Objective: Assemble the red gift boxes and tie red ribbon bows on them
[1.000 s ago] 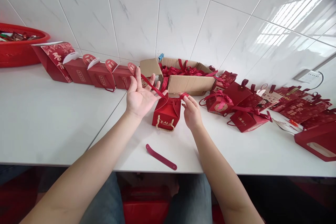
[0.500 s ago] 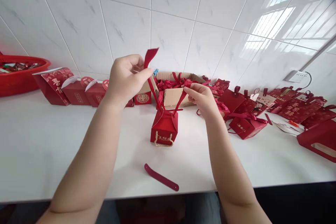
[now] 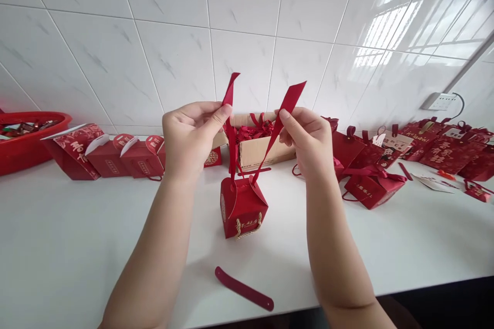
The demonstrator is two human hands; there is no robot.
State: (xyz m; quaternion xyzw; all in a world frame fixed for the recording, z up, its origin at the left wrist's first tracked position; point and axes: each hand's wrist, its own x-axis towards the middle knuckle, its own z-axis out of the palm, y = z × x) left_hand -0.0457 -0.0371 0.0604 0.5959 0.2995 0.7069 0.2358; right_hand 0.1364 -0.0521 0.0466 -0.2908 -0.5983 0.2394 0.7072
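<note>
A small red gift box (image 3: 244, 205) with a twisted gold cord on its front sits on the white table, turned slightly. Two ends of a red ribbon (image 3: 273, 136) rise from holes in its top. My left hand (image 3: 193, 133) pinches one end between thumb and fingers, its tip sticking up. The other end is pinched in my right hand (image 3: 306, 136), with a wide tip pointing up and right. Both lengths look drawn up above the box. In front of the box lies a dark red strap (image 3: 244, 288) with a small hole at each end.
Behind the box stands an open cardboard carton (image 3: 266, 151) full of red ribbon pieces. Several red boxes (image 3: 111, 157) line the left, beside a red basin (image 3: 31, 139) of wrapped sweets. To the right are a ribboned box (image 3: 372, 187) and several red bags (image 3: 440, 149) by the tiled wall.
My right hand has risen, pulling its ribbon end up to about the height of the left. The box has turned a little, showing its left side. The view has shifted.
</note>
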